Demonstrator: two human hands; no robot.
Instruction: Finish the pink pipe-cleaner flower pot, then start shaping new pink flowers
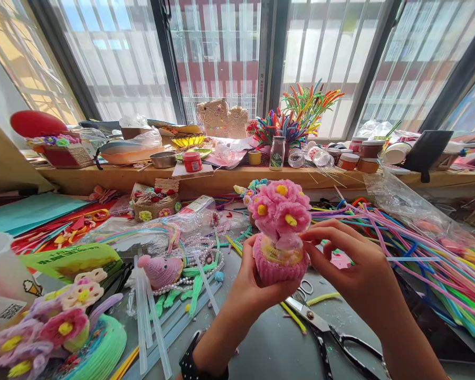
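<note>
Pink fuzzy flowers (276,215) look crushable; grip the ribbed pink pot (280,273), as your left hand (250,285) does. Right hand (350,258): grip unclear.

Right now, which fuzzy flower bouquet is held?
The fuzzy pink bouquet in the ribbed pink pot; the purple-and-pink bouquet at lower left and the small multicoloured bouquet behind are unheld.

Near centre: bare grey tabletop (275,351) gives low passage between left hand (251,290) and scissors (312,315), which bar right side. Right: pipe-cleaner heap (380,232) blocks low sweep. Left: translucent sticks (141,327), flower arrangement (55,330) crowd surface. Far: loaded windowsill (229,180) obstructs. Open air above pink potted flowers (275,216).
</note>
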